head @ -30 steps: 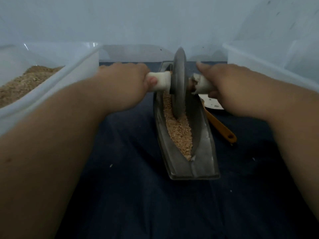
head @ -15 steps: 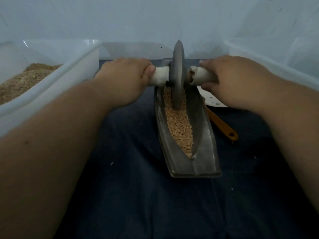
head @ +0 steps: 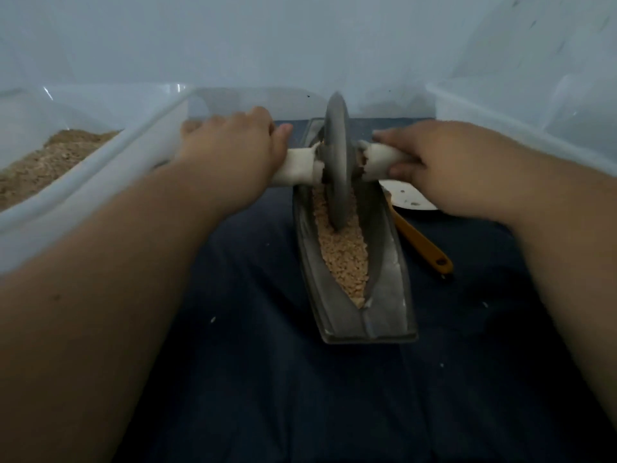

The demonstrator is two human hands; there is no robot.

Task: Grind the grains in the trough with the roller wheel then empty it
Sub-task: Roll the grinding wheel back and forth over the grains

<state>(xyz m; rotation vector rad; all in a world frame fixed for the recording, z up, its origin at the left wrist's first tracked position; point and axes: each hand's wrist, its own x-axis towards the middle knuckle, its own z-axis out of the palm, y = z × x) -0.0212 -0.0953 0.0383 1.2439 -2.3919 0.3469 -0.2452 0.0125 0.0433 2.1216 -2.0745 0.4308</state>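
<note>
Trough [head: 390, 272]: grey metal, boat-shaped, lying on a dark blue cloth [head: 267, 379] with its long axis running 12 to 6 o'clock. Grains [head: 344, 259]: pale and coarse, filling the channel from the wheel to the 6 o'clock tip.

Roller wheel [head: 337, 162]: grey disc, upright on edge, its lower rim seated in the grains towards the trough's 12 o'clock end. A white-wrapped axle projects to 9 and 3 o'clock.

Left hand [head: 230, 155]: fingers and thumb curled round the 9 o'clock handle [head: 297, 168]. Right hand [head: 444, 165]: wrapped likewise round the 3 o'clock handle [head: 380, 162].

Surroundings: a clear bin [head: 100, 182] at 9 o'clock holds brown meal [head: 43, 165]. A second clear bin [head: 500, 121] stands at 2 o'clock. An orange-handled tool [head: 424, 245] lies just beside the trough at 3 o'clock, near a white plate [head: 407, 198] partly hidden by the right hand.
</note>
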